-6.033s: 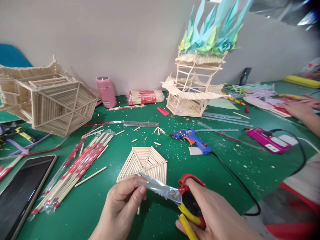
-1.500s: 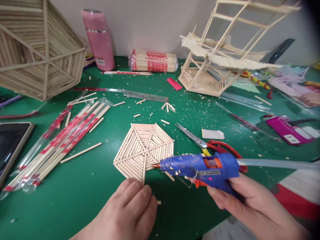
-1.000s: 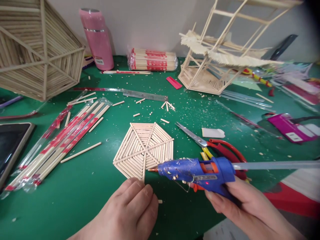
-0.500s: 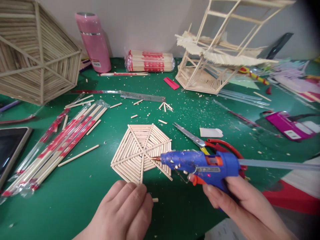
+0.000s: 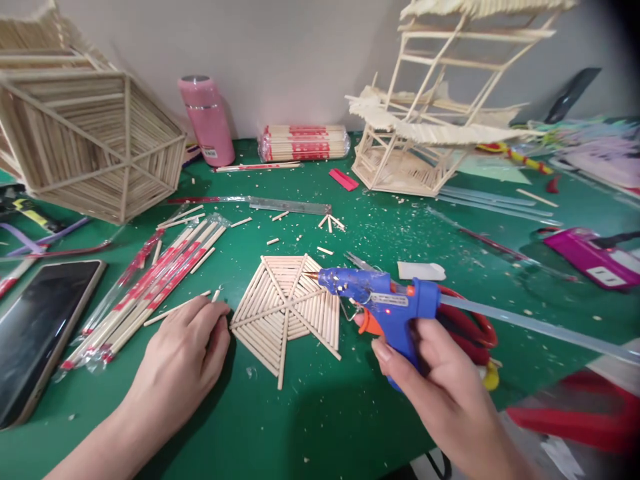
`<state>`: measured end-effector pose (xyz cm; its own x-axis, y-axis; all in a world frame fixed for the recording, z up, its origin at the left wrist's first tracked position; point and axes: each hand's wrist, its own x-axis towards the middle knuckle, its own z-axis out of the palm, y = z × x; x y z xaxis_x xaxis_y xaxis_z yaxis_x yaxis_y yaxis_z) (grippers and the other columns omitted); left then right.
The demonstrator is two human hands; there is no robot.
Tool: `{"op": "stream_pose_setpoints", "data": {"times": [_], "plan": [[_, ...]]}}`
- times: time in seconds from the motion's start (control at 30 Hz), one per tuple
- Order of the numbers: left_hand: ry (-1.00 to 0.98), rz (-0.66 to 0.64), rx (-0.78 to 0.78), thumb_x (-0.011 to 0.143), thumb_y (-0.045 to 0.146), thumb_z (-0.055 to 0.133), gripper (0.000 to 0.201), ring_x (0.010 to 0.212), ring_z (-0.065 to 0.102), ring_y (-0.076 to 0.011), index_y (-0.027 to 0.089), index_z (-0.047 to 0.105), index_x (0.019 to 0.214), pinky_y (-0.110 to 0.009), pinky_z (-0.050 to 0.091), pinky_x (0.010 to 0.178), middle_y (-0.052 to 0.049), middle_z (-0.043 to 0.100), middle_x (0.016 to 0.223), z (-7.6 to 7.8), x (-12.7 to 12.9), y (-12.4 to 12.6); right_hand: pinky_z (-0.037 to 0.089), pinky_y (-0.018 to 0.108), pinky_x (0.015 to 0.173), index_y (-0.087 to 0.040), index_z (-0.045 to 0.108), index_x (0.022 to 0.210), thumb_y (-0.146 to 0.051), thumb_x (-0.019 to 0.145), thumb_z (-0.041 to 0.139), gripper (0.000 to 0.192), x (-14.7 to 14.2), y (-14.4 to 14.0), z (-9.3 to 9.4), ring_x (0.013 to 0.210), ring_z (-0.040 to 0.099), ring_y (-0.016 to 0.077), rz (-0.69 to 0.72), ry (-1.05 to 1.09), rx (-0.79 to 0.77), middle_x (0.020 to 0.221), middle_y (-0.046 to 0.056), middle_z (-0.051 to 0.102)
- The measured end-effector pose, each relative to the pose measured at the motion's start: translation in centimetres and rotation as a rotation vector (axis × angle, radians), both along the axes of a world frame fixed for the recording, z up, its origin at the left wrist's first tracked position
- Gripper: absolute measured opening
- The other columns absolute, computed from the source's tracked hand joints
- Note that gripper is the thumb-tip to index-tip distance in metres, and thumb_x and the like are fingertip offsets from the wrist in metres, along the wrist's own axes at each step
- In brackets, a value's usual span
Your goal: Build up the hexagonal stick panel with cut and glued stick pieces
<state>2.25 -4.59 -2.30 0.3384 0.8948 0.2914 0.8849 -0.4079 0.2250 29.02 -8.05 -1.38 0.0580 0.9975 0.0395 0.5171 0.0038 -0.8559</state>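
Hexagonal panel of pale glued wooden sticks (image 5: 286, 308) lay flat on the green table (image 5: 150, 413), between the person's two hands. The right hand (image 5: 440, 387) was clamped round the grip of a blue hot-glue gun (image 5: 385, 300), its nozzle poised over the panel's upper right edge. The left hand (image 5: 187, 347) rested open on the table, fingertips beside the panel's left corner, holding nothing. Light and stiff but probably brittle at the glued joints, the panel looked best steadied by its rim. Red-handled scissors (image 5: 470, 327) lay behind the gun.
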Motion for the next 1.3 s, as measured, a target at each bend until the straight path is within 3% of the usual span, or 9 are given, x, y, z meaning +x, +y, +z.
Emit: {"op": "stream_pose_setpoints", "data": {"times": [0.27, 0.47, 0.87, 1.07, 1.3], "plan": [[0.102, 0.08, -0.122, 0.091, 0.031, 0.031, 0.027, 0.065, 0.056, -0.0178, 0.019, 0.052, 0.079, -0.03, 0.042, 0.061, -0.003, 0.056, 0.073, 0.0, 1.4, 0.8, 0.049, 0.021, 0.054, -0.024, 0.05, 0.104, -0.035, 0.087, 0.048, 0.02, -1.3, 0.0, 0.1, 0.061, 0.057, 0.0126, 0.046, 0.209, -0.062, 0.076, -0.001, 0.061], [0.052, 0.136, -0.105, 0.089, 0.03, 0.033, 0.025, 0.063, 0.055, -0.0196, 0.018, 0.052, 0.077, -0.031, 0.041, 0.059, -0.004, 0.056, 0.069, -0.8, 1.8, 0.9, 0.044, 0.018, 0.049, -0.024, 0.05, 0.105, -0.033, 0.088, 0.047, 0.02, -2.2, -0.2, 0.2, 0.058, 0.053, 0.0116, 0.047, 0.283, -0.057, 0.066, -0.003, 0.055], [0.043, 0.068, 0.054, 0.088, 0.023, 0.039, 0.019, 0.063, 0.055, -0.0207, 0.016, 0.053, 0.079, -0.033, 0.042, 0.057, -0.005, 0.056, 0.069, -1.0, 2.2, 0.6, 0.044, 0.016, 0.049, -0.024, 0.051, 0.097, -0.033, 0.088, 0.049, 0.013, -2.3, -0.2, 0.1, 0.056, 0.051, 0.0092, 0.016, 0.291, -0.078, 0.068, -0.004, 0.057], [0.027, 0.042, 0.035, 0.088, 0.022, 0.039, 0.019, 0.061, 0.055, -0.0207, 0.015, 0.054, 0.079, -0.033, 0.043, 0.055, -0.005, 0.056, 0.068, -1.0, 2.8, 0.4, 0.048, 0.017, 0.055, -0.023, 0.055, 0.093, -0.037, 0.084, 0.053, 0.017, -2.2, -0.6, 0.6, 0.06, 0.054, 0.0104, -0.096, 0.314, -0.115, 0.066, -0.003, 0.058], [-0.014, 0.014, 0.032, 0.088, 0.022, 0.039, 0.018, 0.064, 0.057, -0.0218, 0.015, 0.054, 0.079, -0.035, 0.044, 0.056, -0.007, 0.059, 0.072, -0.7, 3.6, 0.0, 0.05, 0.015, 0.051, -0.023, 0.057, 0.086, -0.036, 0.082, 0.056, 0.014, -0.9, -1.5, 0.8, 0.057, 0.059, 0.0114, -0.074, 0.21, -0.113, 0.064, -0.003, 0.062]]}}
